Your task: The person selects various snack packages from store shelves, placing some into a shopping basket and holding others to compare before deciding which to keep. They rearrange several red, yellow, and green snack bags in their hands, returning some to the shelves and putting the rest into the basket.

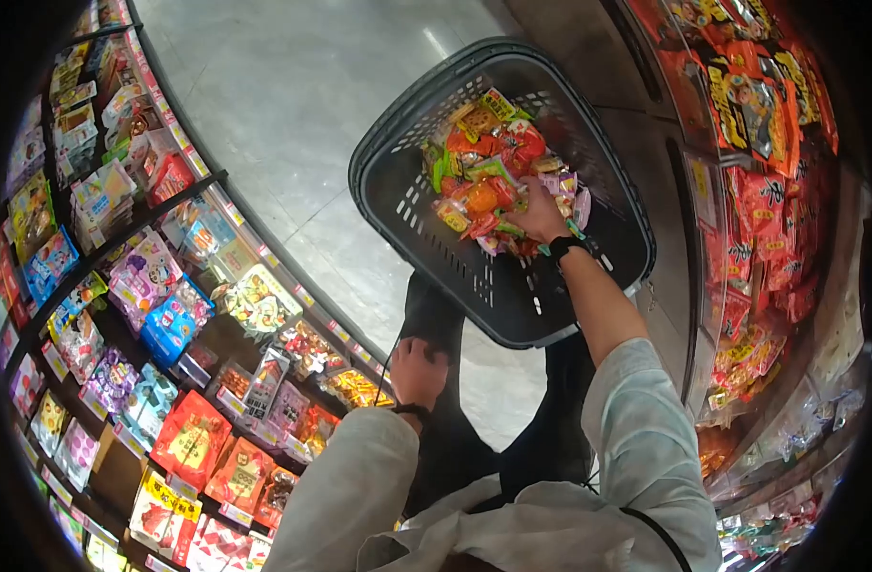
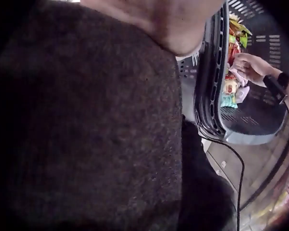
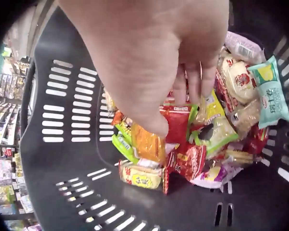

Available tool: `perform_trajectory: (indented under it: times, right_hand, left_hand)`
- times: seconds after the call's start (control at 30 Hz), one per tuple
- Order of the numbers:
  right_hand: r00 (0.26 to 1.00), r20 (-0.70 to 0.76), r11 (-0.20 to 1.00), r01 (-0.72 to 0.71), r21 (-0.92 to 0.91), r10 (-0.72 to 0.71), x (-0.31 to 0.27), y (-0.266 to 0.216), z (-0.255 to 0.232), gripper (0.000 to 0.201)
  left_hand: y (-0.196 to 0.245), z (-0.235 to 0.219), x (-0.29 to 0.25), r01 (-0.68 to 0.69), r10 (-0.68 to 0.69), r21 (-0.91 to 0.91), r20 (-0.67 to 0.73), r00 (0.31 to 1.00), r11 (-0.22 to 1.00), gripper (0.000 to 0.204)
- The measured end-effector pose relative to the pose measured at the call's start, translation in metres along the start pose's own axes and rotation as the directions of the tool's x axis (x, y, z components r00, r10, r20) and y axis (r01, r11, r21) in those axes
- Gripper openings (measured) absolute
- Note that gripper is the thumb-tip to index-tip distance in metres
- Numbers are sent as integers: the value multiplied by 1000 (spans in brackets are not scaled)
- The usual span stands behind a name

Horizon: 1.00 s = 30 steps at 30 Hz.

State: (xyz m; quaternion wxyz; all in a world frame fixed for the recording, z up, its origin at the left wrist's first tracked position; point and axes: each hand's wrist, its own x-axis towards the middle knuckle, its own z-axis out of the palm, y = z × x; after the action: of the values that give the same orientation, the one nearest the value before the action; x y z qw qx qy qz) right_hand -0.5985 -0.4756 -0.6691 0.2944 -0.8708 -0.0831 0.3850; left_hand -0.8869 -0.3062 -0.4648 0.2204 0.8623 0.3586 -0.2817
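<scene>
Our left hand point(image 1: 418, 373) rests loosely on our leg point(image 1: 447, 419); we can't tell whether our right hand point(image 1: 543, 215) pinches packets point(image 3: 180, 122), which hard pressing could crush.

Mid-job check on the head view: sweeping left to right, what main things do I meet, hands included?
Large red pouch on the left-hand shelf → left hand → orange packet in the basket → right hand → red packets on the right-hand shelf.
</scene>
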Motion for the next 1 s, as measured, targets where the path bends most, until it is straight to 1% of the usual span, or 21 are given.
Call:
perform_trajectory:
  times: [0.03,0.07,0.13,0.17,0.27,0.3,0.37,0.47,0.57,0.67,0.77,0.87,0.97,1.0]
  right_hand:
    - [993,76,994,-93,49,90,10,-6,-2,102]
    - [999,28,998,-37,50,36,22,-8,2,105]
    - [997,-53,996,67,50,-64,35,-18,13,110]
    - [999,21,995,30,95,-32,43,-21,18,119]
    - [987,-17,987,-160,-5,160,44,-39,40,122]
    - [984,-22,984,-179,-5,179,43,-38,45,123]
    - [978,-36,979,-205,-6,205,47,-37,54,125]
    - [991,21,988,-130,85,129,45,-25,48,124]
    - [988,109,993,-113,44,107,38,-22,37,120]
    - [990,77,989,-123,78,117,35,-10,47,115]
    - [995,83,973,-63,223,45,36,-3,56,112]
    - [994,100,973,-71,221,50,35,-10,51,111]
    - [994,75,985,-85,153,74,34,-9,54,109]
    - [996,64,981,-75,178,65,34,-6,54,108]
  left_hand:
    - [-2,2,1,14,-14,13,3,1000,1000,23]
    - [-3,4,5,30,-30,27,3,1000,999,22]
    - [6,-3,10,20,-20,37,-15,1000,999,16]
    - [7,-3,13,13,-12,43,-20,1000,999,16]
    - [10,-3,17,-13,16,45,-49,999,999,14]
    - [12,-5,21,-31,34,43,-63,997,999,13]
    - [19,-7,27,-18,21,38,-63,998,999,12]
    - [20,-12,29,-9,11,43,-53,999,999,11]
    - [18,-8,32,2,0,45,-46,999,999,11]
    - [17,-8,35,-10,11,57,-18,1000,998,12]
    - [21,-10,38,9,-10,75,11,1000,997,13]
    - [27,-14,40,27,-29,81,24,999,996,13]
    - [30,-14,39,37,-40,78,32,999,996,13]
    - [30,-14,39,40,-43,76,34,998,996,13]
